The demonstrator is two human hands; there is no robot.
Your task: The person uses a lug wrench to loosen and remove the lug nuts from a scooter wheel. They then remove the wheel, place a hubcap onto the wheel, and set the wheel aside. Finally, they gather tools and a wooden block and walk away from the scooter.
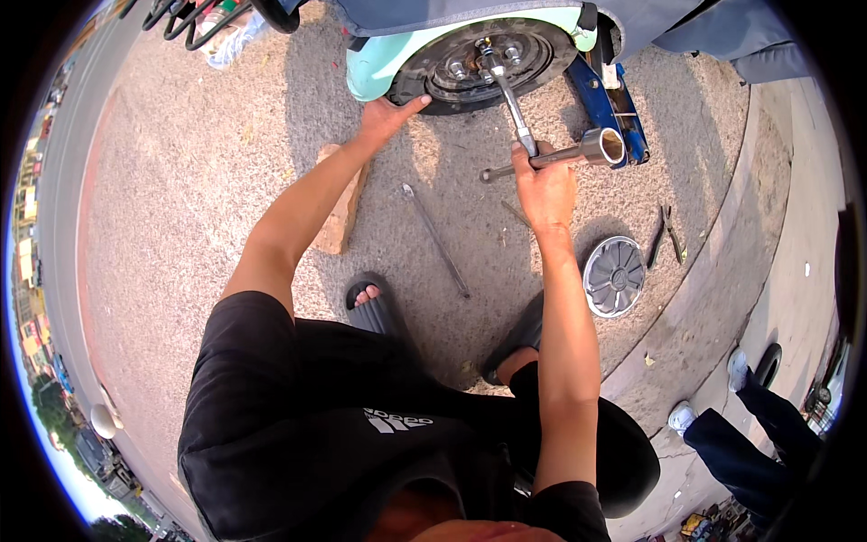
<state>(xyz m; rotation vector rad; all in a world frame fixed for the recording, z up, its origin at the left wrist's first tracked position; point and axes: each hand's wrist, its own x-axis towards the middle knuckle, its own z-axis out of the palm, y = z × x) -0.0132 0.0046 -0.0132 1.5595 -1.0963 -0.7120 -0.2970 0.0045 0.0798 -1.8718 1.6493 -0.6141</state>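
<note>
A wheel with a black tire (420, 79) sits under a mint-green fender (366, 72) at the top of the head view. My left hand (386, 122) grips the tire's lower left edge, thumb on the rubber. My right hand (546, 194) is closed on the T-shaped handle of a socket wrench (506, 95), whose shaft runs up to the wheel hub. The crossbar ends at the right in a large cylindrical head (598, 144). A blue jack (596, 95) stands right of the tire, partly behind the wrench.
A brick (331, 230) and a long metal bar (436, 242) lie on the pavement. Pliers (666, 239) and a round hubcap (612, 275) lie at right. Another person's dark-clad legs (722, 452) are at lower right. A black rack (203, 27) is at upper left.
</note>
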